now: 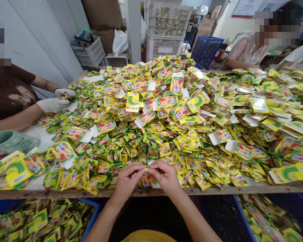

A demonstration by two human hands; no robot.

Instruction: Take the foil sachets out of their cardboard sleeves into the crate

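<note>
At the front edge of the table, my left hand and my right hand meet with thumbs and fingertips pinched together. Between them they hold a small yellow-and-red packet by its upper end; whether it is a sachet or a little carton I cannot tell. Around my hands lie heaps of small glossy yellow-and-green sachets. Behind these rises a big pile of flat yellow cartons printed with red and green, many with white end flaps standing out.
Blue crates holding filled cartons stand below the table edge on both sides. A green mug sits at the left. A co-worker's gloved hands work at the left; another person sits far right. White crates are stacked behind.
</note>
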